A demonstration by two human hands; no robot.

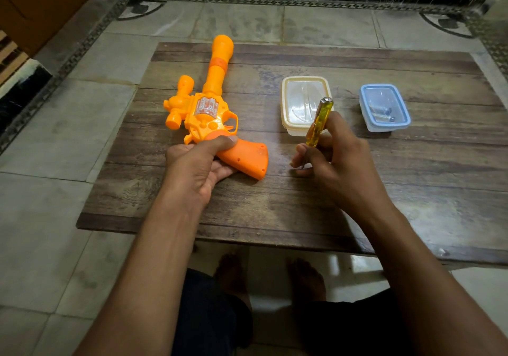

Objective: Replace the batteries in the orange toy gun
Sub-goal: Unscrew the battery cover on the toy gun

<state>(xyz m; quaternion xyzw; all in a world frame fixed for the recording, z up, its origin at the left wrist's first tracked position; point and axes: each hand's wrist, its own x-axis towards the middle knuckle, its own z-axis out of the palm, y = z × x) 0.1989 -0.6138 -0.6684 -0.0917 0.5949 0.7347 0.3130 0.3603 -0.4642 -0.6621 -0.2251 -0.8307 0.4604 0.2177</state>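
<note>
So the orange toy gun [204,113] is lying on its side on the left part of the wooden surface [275,204]. The long barrel points away from the person and the darker orange grip angles back toward them and a bit to the right. The scope-looking bit sits on the gun's left side.

The left hand [195,168] has hold of it right where the grip meets the body. The thumb lies across the top and the fingers are tucked under the grip.

The right hand [338,157] is just to the right of the grip, not touching the gun. It's pinching a screwdriver [319,123] with a see-through yellow handle, held kinda like a pen. The handle tilts up and away and the metal tip points down at the wood. Can't tell if the tip actually touches.

Right behind that hand there's a clear container with a cream lid [299,102]. Further right, well apart from the gun, is a smaller one with a blue lid [384,108]. That one has some small greyish stuff inside, too blurry to make out.

There's tiled floor [55,190] all around, and bare feet [233,270] poke out under the near edge.
</note>
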